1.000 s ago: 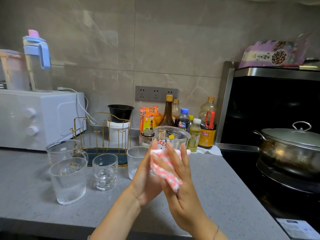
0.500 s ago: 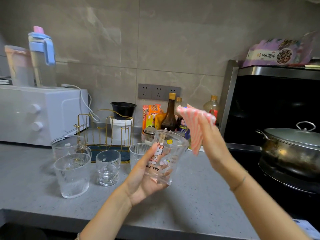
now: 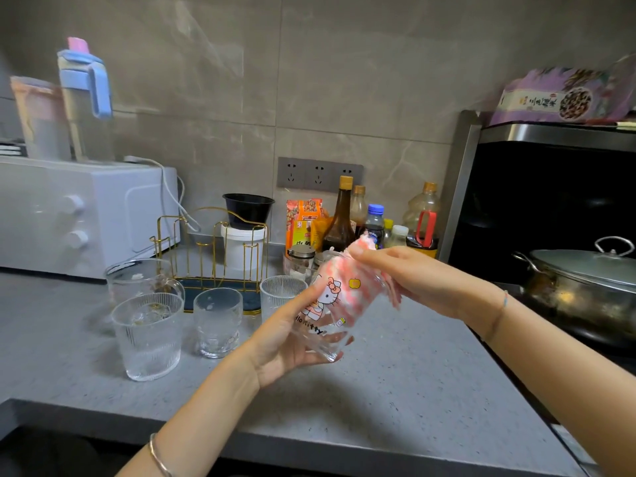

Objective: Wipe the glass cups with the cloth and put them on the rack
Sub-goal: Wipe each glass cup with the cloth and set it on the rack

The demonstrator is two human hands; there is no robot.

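So the rack [image 3: 213,256] sits near the back of the desk [image 3: 395,390], just right of the oven [image 3: 86,215], with four glasses [image 3: 216,321] standing in front of it. Bottles [image 3: 339,218] crowd the wall to its right, pot [image 3: 585,287] way off at the far right. The cup [image 3: 330,308], cloth [image 3: 358,290] stuffed inside, is above the desk, right of the glasses.

Soft, dimmish indoor light; glare streaks the wall tiles [image 3: 210,60]; cloth [image 3: 390,287] motion-blurred; left edge smeared and bowed.
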